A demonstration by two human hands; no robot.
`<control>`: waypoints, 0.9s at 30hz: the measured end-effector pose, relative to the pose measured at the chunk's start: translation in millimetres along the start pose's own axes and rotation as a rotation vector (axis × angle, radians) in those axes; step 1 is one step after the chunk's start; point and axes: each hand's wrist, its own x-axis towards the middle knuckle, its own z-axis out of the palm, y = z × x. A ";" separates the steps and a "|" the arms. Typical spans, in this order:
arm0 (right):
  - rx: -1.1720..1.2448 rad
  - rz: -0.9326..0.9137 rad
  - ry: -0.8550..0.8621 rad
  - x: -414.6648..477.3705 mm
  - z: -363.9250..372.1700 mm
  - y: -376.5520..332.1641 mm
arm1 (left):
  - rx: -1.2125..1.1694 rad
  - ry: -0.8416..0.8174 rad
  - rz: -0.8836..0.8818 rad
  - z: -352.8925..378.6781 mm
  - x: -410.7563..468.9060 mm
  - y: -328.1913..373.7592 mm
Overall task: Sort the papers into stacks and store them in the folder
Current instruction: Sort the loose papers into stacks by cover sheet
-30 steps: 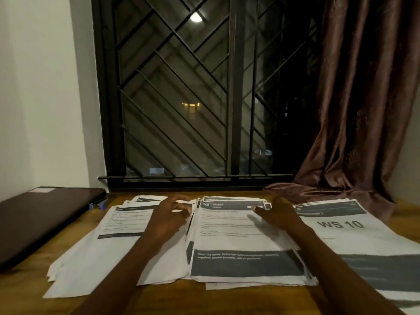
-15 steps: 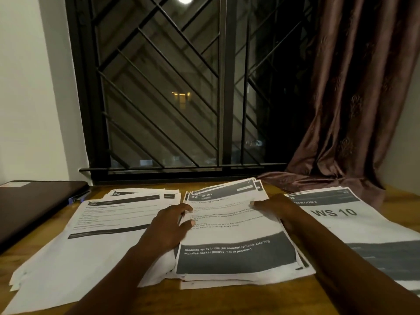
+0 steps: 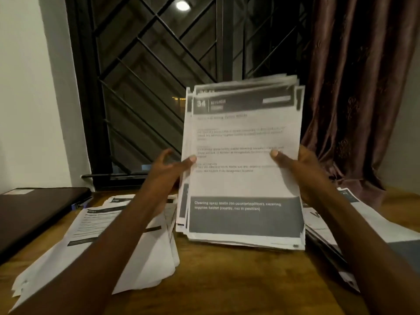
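- Left hand (image 3: 168, 167) and right hand (image 3: 293, 164) pinched the kitchen-sheet stack (image 3: 243, 178) upright, thumbs in front.
- Squaring step, likely; next, tap ragged edges level on the table (image 3: 250, 280).

Wooden counter (image 3: 238, 280). Far left: dark folder (image 3: 34, 219), flat and closed. Just beside it: fanned paper stack (image 3: 145, 264), sheets skewed. Right: second paper stack (image 3: 375, 226), partly hidden. Centre: upright paper stack (image 3: 245, 185), contact with the surface unclear.
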 end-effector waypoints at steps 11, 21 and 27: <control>0.016 -0.097 -0.022 -16.1 19.8 -25.0 | -0.124 -0.115 0.180 14.1 -6.3 34.5; 0.119 -0.018 0.097 -13.9 22.6 -29.5 | -0.148 -0.119 0.241 33.9 -16.2 25.9; -0.055 0.069 0.107 -21.1 31.7 -5.7 | -0.058 -0.054 0.072 47.1 -15.0 -16.7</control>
